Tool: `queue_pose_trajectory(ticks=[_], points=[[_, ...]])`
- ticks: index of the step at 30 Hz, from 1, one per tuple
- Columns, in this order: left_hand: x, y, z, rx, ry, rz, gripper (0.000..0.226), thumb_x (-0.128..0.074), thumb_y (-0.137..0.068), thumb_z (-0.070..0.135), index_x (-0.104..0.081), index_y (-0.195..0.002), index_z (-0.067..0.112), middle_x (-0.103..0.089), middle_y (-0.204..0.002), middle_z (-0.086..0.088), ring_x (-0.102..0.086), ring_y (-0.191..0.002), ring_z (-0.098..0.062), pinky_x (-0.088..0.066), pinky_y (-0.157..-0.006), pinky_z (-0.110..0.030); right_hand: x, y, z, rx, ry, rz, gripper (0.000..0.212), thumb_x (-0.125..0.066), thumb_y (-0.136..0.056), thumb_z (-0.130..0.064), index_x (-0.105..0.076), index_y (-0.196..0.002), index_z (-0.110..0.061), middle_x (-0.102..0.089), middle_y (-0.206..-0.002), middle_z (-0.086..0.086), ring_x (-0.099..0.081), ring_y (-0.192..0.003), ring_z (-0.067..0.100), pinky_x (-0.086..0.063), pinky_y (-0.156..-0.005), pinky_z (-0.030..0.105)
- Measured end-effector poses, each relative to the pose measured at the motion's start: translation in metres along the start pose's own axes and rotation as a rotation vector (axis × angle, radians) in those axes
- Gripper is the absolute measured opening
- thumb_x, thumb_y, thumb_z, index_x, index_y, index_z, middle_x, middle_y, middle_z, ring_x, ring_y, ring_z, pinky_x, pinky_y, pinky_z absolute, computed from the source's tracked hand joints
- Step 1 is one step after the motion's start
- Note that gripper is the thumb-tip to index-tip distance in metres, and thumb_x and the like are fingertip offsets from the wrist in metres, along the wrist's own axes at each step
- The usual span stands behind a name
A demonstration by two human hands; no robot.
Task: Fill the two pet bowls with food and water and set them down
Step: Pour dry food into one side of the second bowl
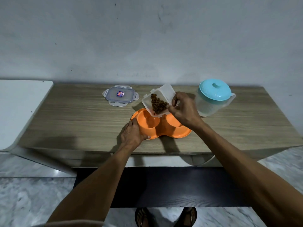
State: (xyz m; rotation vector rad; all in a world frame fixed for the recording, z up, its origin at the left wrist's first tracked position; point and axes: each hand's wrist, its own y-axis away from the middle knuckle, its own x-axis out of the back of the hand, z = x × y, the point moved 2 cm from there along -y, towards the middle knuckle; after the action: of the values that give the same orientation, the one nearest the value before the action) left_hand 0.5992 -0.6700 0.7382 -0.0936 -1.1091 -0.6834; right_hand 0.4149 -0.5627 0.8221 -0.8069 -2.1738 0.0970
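Head cam, looking down over both forearms at a wood-grain table (pixel 73 115) set vs. a grey wall.

Double bowl (pixel 162 129): orange, two wells in one piece. Flat on table near front edge, centre-right. L well (pixel 148 120) shows bare orange bottom. R well partly hidden behind R wrist.

L hand (pixel 132 134): on bowl's L end. Thumb curled onto front rim, fingers wrapped round far-left rim, so clamped on the bowl.

R hand (pixel 183 110): grips clear plastic tub (pixel 165 91) by its R side. Thumb on near wall, fingers curled over far wall, closed tight on it. Tub held in air, tilted w/ mouth toward camera & down. Its low corner is just above L well's back rim.

Kibble (pixel 158 104): brown, heaped in tub's low corner, right at the lip. One reddish bit at the very edge; can't tell if it is falling.

Tub lid (pixel 120 95): clear w/ snap flaps, sticker in middle. Flat on table, back-left of bowl, well apart from it.

Jug (pixel 214 104): frosted, teal lid w/ knob, upright at back-right, just behind R hand. Water level: can't tell.

White counter (pixel 21 108) abuts table's L side. Marble-look floor (pixel 24 202). Two sandalled feet (pixel 142 217) at bottom of frame.
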Motion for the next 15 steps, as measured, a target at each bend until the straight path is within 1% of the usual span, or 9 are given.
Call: queue_pose_trajectory(ticks=[1,2,4,5,6,8,10,12,15], points=[[0.0,0.0,0.0,0.003,0.002,0.002,0.108,-0.085,-0.063,0.049,-0.028,-0.147,0.013,-0.047,-0.144,-0.012,-0.044,-0.133,-0.032,-0.038,-0.109,-0.045,-0.002,0.003,-0.001,0.037,0.017,-0.009,0.02,-0.071,-0.077,-0.012,-0.052,-0.075,-0.01,-0.057,-0.09,0.001,-0.053,-0.084,0.017,-0.042,-0.065,0.013],[0.0,0.0,0.0,0.008,0.005,0.002,0.108,-0.085,-0.063,0.048,-0.027,-0.147,0.014,-0.048,-0.144,-0.012,-0.045,-0.132,-0.032,-0.039,-0.108,-0.045,-0.004,0.006,-0.003,0.072,0.038,-0.018,0.02,-0.071,-0.077,-0.012,-0.051,-0.076,-0.01,-0.058,-0.096,0.003,-0.054,-0.087,0.019,-0.045,-0.069,0.015],[-0.001,0.0,0.0,0.011,0.01,0.001,0.107,-0.085,-0.063,0.048,-0.027,-0.147,0.016,-0.048,-0.143,-0.01,-0.045,-0.132,-0.032,-0.04,-0.107,-0.045,-0.01,0.01,-0.005,0.132,0.062,-0.031,0.018,-0.069,-0.077,-0.013,-0.051,-0.077,-0.011,-0.058,-0.106,0.007,-0.057,-0.09,0.024,-0.052,-0.075,0.034],[-0.001,0.0,-0.001,0.009,0.011,0.006,0.106,-0.085,-0.063,0.048,-0.028,-0.147,0.017,-0.049,-0.143,-0.009,-0.046,-0.132,-0.031,-0.04,-0.107,-0.045,-0.014,0.012,-0.004,0.155,0.065,-0.036,0.018,-0.068,-0.077,-0.015,-0.051,-0.077,-0.012,-0.057,-0.108,0.009,-0.057,-0.091,0.025,-0.053,-0.077,0.041],[-0.001,0.0,-0.001,0.008,0.008,0.013,0.104,-0.085,-0.063,0.047,-0.029,-0.146,0.018,-0.049,-0.142,-0.009,-0.046,-0.131,-0.031,-0.04,-0.106,-0.046,-0.017,0.013,-0.005,0.172,0.075,-0.045,0.018,-0.067,-0.078,-0.016,-0.05,-0.078,-0.013,-0.056,-0.111,0.01,-0.057,-0.093,0.027,-0.053,-0.078,0.044],[-0.001,-0.001,-0.001,0.009,0.003,0.016,0.103,-0.085,-0.064,0.047,-0.029,-0.146,0.018,-0.049,-0.142,-0.009,-0.047,-0.131,-0.031,-0.041,-0.106,-0.045,-0.021,0.016,-0.005,0.209,0.106,-0.077,0.022,-0.067,-0.079,-0.019,-0.045,-0.08,-0.02,-0.055,-0.118,0.012,-0.057,-0.1,0.029,-0.053,-0.08,0.043],[-0.001,-0.001,-0.001,0.009,-0.002,0.013,0.103,-0.085,-0.064,0.047,-0.029,-0.146,0.017,-0.048,-0.142,-0.01,-0.046,-0.131,-0.031,-0.04,-0.107,-0.045,-0.024,0.019,-0.007,0.245,0.142,-0.116,0.029,-0.069,-0.08,-0.018,-0.042,-0.083,-0.026,-0.053,-0.129,0.015,-0.054,-0.114,0.032,-0.052,-0.087,0.039],[-0.001,-0.001,-0.001,0.013,-0.014,0.013,0.101,-0.084,-0.065,0.046,-0.03,-0.145,0.016,-0.048,-0.142,-0.01,-0.046,-0.131,-0.031,-0.04,-0.106,-0.044,-0.026,0.021,-0.009,0.268,0.178,-0.148,0.028,-0.073,-0.08,-0.013,-0.046,-0.083,-0.02,-0.05,-0.136,0.019,-0.05,-0.124,0.036,-0.048,-0.093,0.037],[-0.001,-0.002,-0.001,0.022,-0.022,0.018,0.098,-0.084,-0.065,0.045,-0.032,-0.144,0.016,-0.05,-0.14,-0.011,-0.048,-0.13,-0.031,-0.039,-0.105,-0.044,-0.026,0.024,-0.011,0.317,0.227,-0.169,0.026,-0.075,-0.08,-0.011,-0.05,-0.085,-0.012,-0.049,-0.138,0.022,-0.05,-0.125,0.038,-0.049,-0.09,0.038]])
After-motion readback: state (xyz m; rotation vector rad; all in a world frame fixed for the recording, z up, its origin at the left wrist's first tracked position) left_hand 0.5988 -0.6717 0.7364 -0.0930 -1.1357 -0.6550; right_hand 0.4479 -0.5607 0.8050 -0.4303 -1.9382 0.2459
